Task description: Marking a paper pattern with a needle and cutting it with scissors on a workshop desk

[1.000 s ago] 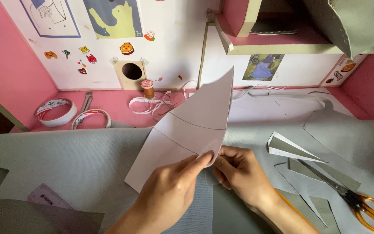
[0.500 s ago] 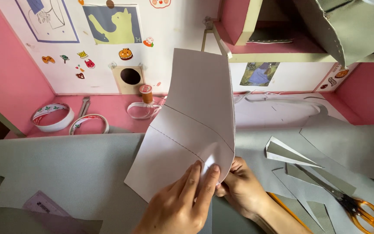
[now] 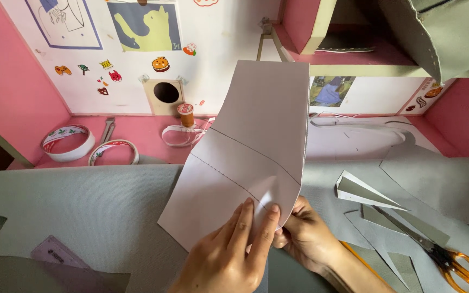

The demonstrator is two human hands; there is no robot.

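Cut sheet: we hold the pale pink-grey pattern piece lifted off the tabletop and tilted up toward the camera, so that its two drawn lines, one of them dashed, face us for reading.
Left hand: our left hand lies flat on the sheet's lower edge, fingers extended and pressing from the front; it steadies rather than clenches.
Right hand: our right hand pinches the lower right corner from behind, which curls that corner slightly.
Grey material: a large grey sheet lies spread beneath, serving as the work surface.
Offcuts: grey trimmings lie to the right, near the orange-handled scissors.
Back edge: tape rolls and a thread spool sit well apart on the pink tabletop.
Ruler: a purple ruler rests at lower left.
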